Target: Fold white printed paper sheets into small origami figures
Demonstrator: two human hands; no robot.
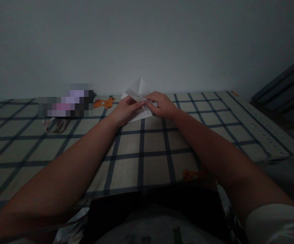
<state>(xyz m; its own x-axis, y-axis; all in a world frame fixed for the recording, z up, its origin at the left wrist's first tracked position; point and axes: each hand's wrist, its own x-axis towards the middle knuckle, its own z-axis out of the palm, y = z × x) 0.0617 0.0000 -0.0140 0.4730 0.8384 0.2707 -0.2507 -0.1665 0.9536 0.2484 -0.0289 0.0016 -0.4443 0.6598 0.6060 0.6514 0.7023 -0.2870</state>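
Note:
A white sheet of paper [139, 88], partly folded with a corner standing up, lies on the checked cloth [141, 145] near the wall. My left hand [125, 110] rests on the paper's left side, fingers closed on its folded edge. From the right, my right hand [162, 104] meets it and its fingers pinch the same fold. Both forearms stretch forward across the cloth.
A blurred purple and dark object [66, 100] lies at the left, with a looped cord [56, 124] just below it. Orange bear prints [104, 102] mark the cloth. A plain wall rises behind. A dark slanted panel [284, 91] stands at the right.

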